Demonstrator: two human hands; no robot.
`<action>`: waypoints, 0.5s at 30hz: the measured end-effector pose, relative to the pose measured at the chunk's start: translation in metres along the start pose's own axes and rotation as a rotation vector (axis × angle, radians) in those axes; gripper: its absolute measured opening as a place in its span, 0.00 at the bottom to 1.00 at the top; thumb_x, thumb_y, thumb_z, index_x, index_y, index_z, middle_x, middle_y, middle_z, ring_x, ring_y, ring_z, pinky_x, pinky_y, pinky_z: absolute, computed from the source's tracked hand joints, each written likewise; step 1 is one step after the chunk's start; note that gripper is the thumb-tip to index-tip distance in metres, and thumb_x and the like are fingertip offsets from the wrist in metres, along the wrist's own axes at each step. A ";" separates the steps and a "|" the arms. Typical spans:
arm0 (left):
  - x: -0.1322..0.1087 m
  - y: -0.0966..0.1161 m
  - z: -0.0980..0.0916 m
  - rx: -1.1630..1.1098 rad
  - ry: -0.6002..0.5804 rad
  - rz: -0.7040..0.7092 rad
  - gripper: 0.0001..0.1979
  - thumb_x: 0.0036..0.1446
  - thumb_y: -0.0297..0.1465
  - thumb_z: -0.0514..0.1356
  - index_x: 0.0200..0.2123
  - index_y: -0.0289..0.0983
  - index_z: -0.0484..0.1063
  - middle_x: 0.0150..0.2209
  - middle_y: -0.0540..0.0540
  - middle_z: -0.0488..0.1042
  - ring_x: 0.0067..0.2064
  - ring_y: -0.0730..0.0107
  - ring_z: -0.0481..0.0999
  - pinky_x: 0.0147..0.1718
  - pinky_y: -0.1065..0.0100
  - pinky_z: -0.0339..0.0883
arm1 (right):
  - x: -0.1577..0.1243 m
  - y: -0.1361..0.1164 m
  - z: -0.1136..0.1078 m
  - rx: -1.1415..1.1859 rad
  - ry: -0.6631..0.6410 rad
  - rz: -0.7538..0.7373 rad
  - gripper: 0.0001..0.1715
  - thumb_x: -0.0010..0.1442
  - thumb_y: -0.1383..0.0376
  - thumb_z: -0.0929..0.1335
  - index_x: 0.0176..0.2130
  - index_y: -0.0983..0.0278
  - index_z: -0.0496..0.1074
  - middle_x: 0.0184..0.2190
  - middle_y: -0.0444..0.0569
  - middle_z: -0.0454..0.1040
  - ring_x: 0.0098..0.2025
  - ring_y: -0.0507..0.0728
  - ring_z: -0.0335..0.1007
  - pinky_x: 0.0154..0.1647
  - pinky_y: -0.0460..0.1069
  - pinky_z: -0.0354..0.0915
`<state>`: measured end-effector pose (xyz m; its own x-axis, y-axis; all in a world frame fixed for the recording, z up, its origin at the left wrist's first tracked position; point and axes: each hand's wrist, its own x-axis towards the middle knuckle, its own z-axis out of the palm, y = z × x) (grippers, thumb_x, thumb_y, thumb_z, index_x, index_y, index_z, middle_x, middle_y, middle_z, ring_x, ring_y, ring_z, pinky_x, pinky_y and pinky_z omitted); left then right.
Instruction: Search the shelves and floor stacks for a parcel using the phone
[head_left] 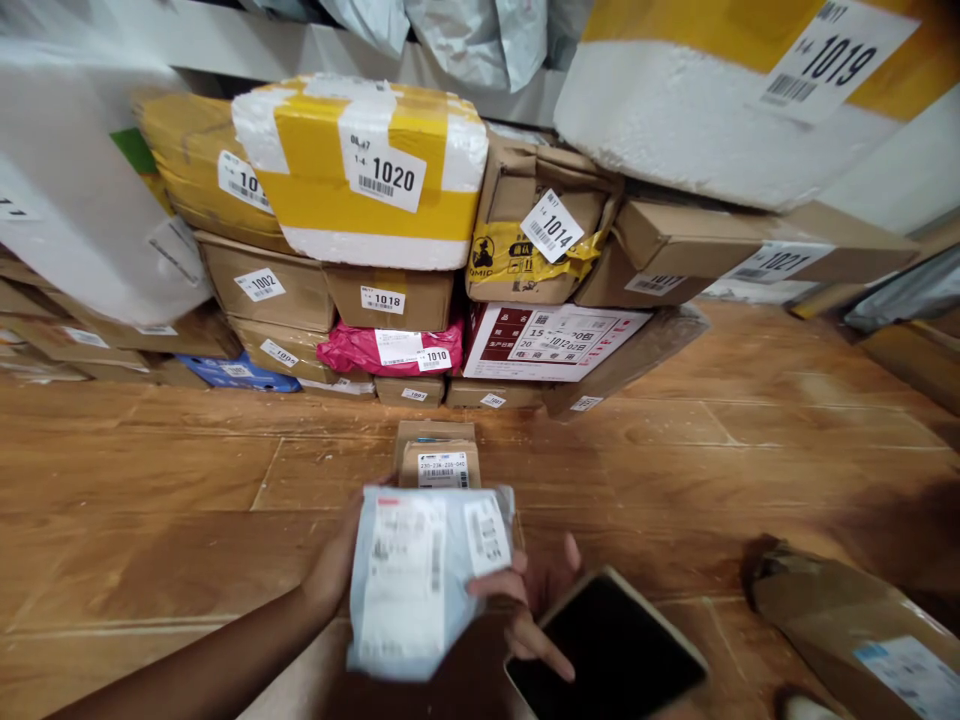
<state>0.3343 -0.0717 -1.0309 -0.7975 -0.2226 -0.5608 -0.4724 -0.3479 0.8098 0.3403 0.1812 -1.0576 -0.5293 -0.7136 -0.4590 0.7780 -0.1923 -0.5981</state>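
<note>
1. The left hand (337, 560) grips the left edge of a grey mail bag (420, 580), held above the wooden floor (150, 500).
2. The right hand (536, 610) pinches the bag's right edge (a phone (611, 655) beneath its fingers).
3. A small box (439, 460) lies just beyond.

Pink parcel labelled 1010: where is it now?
Head view, centre of the stack: the pink parcel sits under box 1018, left of the red-and-white printed box, on a flat carton.
</note>
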 end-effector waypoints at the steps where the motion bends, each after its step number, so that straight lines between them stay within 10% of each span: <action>1: -0.001 0.004 0.000 -0.056 -0.062 -0.044 0.31 0.42 0.56 0.62 0.39 0.35 0.77 0.46 0.37 0.76 0.60 0.40 0.63 0.63 0.48 0.51 | 0.008 -0.012 0.002 0.082 -0.067 -0.039 0.58 0.44 0.27 0.45 0.52 0.59 0.68 0.53 0.57 0.75 0.04 0.47 0.48 0.14 0.50 0.50; 8: -0.008 0.013 -0.004 -0.021 -0.134 0.007 0.38 0.35 0.59 0.66 0.40 0.34 0.75 0.44 0.40 0.79 0.49 0.46 0.74 0.49 0.55 0.67 | 0.043 -0.038 -0.012 0.098 -0.162 -0.156 0.49 0.52 0.33 0.50 0.59 0.59 0.57 0.65 0.62 0.56 0.07 0.48 0.58 0.16 0.51 0.52; 15: -0.009 0.005 -0.008 0.039 -0.111 0.017 0.34 0.33 0.53 0.70 0.40 0.36 0.74 0.43 0.41 0.79 0.47 0.50 0.75 0.46 0.58 0.67 | 0.017 -0.041 -0.005 0.179 -0.143 -0.268 0.30 0.54 0.43 0.65 0.51 0.54 0.65 0.38 0.40 0.81 0.10 0.48 0.62 0.15 0.47 0.51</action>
<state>0.3420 -0.0786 -1.0229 -0.8410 -0.1250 -0.5264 -0.4714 -0.3084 0.8263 0.2977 0.1807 -1.0441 -0.6796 -0.7065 -0.1973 0.6717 -0.4912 -0.5546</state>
